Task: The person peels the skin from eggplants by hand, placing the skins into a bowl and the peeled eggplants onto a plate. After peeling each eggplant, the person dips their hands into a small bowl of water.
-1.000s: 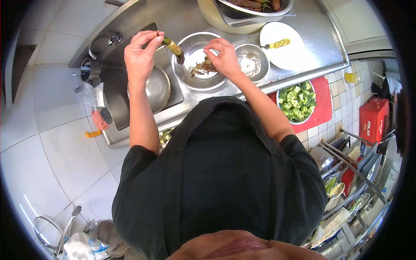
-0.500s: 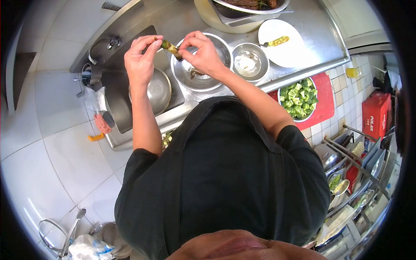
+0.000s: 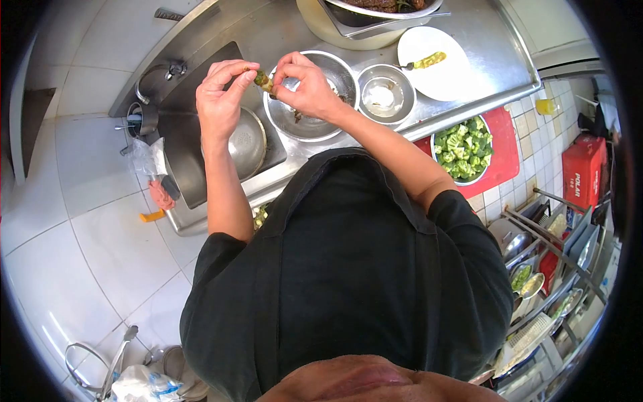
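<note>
Between my hands, over the sink side of a large steel bowl (image 3: 311, 137), is a roasted green chili pepper (image 3: 263, 81) with dark charred patches. My left hand (image 3: 220, 97) pinches its far-left end between thumb and fingers. At the other end, my right hand (image 3: 305, 86) has its fingertips closed on the pepper, hiding part of it. Dark scraps lie in the large bowl. A smaller steel bowl (image 3: 404, 115) stands to its right. On a white plate (image 3: 445, 80) rests a peeled yellow-green pepper (image 3: 430, 61) with its dark stem.
A steel sink (image 3: 191, 134) at the left holds a round metal pan (image 3: 248, 144). Broccoli pieces fill a bowl (image 3: 462, 151) on a red board (image 3: 506, 157) at the right. A large pot (image 3: 311, 23) stands at the back. A shelf rack (image 3: 559, 258) is at lower right.
The pepper has turned and less of it shows between my hands. My right hand has moved slightly left and closer to the left hand.
</note>
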Demonstrator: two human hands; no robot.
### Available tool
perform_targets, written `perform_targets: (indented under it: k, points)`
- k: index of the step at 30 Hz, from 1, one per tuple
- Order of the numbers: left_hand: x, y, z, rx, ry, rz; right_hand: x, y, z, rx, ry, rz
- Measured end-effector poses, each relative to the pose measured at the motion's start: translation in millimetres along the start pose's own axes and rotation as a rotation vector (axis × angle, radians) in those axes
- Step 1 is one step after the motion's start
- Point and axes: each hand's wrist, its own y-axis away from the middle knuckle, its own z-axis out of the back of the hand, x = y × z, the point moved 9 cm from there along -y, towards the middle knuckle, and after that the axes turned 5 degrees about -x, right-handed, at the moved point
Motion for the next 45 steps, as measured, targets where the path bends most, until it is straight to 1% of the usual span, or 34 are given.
perform_targets:
  k: [6, 9, 12, 15, 19, 24, 27, 30, 33, 36, 39, 42, 45]
  points:
    - [1.0, 3.7, 3.9, -0.036, 0.024, 0.028, -1.8, 2.2, -7.6, -0.045, 0.051, 0.021]
    - [8.2, 5.3, 7.2, -0.062, 0.046, 0.043, -0.9, 4.9, -4.2, -0.095, 0.050, 0.078]
    - [11.7, 6.7, 8.6, -0.080, 0.067, 0.073, -5.2, 7.8, -0.8, -0.096, 0.043, 0.032]
    - [14.6, 7.4, 9.6, -0.095, 0.094, 0.079, -5.8, 9.9, 2.5, -0.110, 0.063, 0.067]
    - [16.2, 6.5, 10.9, -0.114, 0.122, 0.065, -12.1, 12.4, 4.3, -0.102, 0.048, 0.027]
    - [15.3, 6.3, 17.4, -0.164, 0.155, 0.114, -27.2, 19.3, 10.1, -0.097, 0.057, 0.005]
    - [19.6, 6.2, 24.7, -0.209, 0.150, 0.133, -50.7, 30.2, 17.5, -0.141, 0.048, -0.069]
    - [22.0, 6.0, 31.9, -0.247, 0.136, 0.133, -84.2, 41.6, 22.4, -0.121, 0.154, -0.167]
    - [23.7, 6.1, 36.9, -0.268, 0.147, 0.141, -118.6, 55.5, 25.4, 0.022, 0.396, -0.350]
    - [24.5, 5.8, 40.4, -0.279, 0.165, 0.141, -126.6, 63.9, 16.6, 0.202, 0.746, -0.227]
    - [27.3, 4.9, 38.7, -0.267, 0.170, 0.145, -134.5, 72.4, 2.3, 0.361, 0.971, -0.067]
    - [26.1, 5.7, 35.8, -0.247, 0.132, 0.140, -135.5, 72.5, 3.8, 0.455, 1.083, -0.106]
    - [27.0, 7.0, 33.0, -0.230, 0.126, 0.151, -118.4, 66.2, 12.0, 0.408, 1.052, -0.133]
